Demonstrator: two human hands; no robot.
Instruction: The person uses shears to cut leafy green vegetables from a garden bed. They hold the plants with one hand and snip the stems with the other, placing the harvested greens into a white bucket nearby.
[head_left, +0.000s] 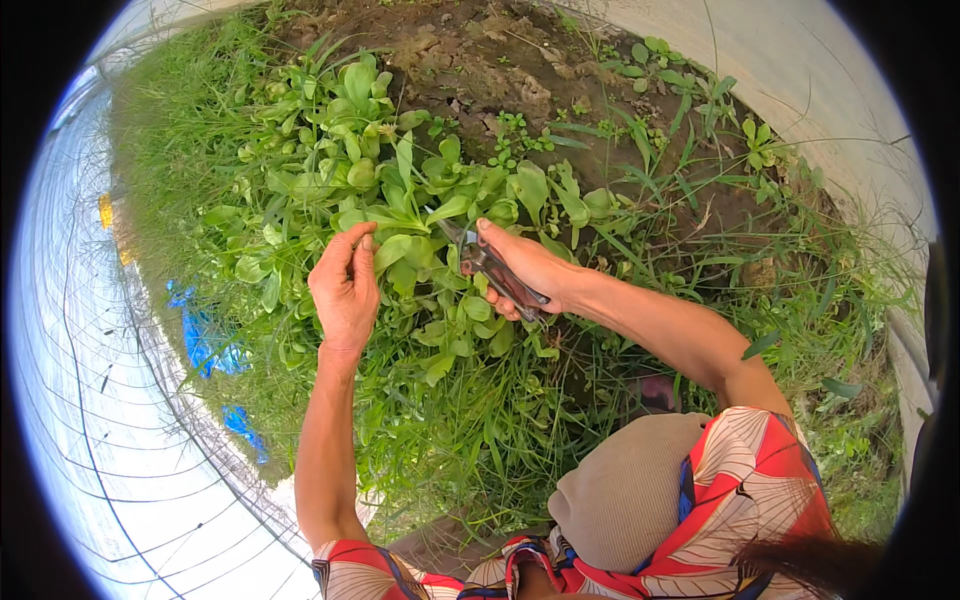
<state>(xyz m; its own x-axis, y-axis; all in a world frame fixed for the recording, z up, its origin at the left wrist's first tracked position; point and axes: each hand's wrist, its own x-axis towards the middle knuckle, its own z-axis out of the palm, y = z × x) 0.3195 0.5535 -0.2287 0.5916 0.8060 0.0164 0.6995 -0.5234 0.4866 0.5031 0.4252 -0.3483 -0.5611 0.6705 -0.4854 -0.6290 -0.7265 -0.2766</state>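
My right hand (536, 266) grips a pair of pruning shears (491, 264), its dark handles in the palm. The blades point up and left into the leaves, at the base of a leafy shoot (416, 217). Whether the blades touch the stem is hard to see. Left of the shears, my left hand (345, 289) has thumb and forefinger pinched together at the tip of one of the shoot's long green leaves (386, 219). Broad-leaved green plants (360, 172) crowd around both hands, and a few leaves (476, 307) hang just below the shears.
Bare brown soil (480, 67) lies beyond the plants. Tall grass (187, 127) grows thickly to the left and below. A pale wall (817, 82) curves along the right, and translucent sheeting with netting (90, 420) along the left. Blue plastic (196, 337) lies in the grass.
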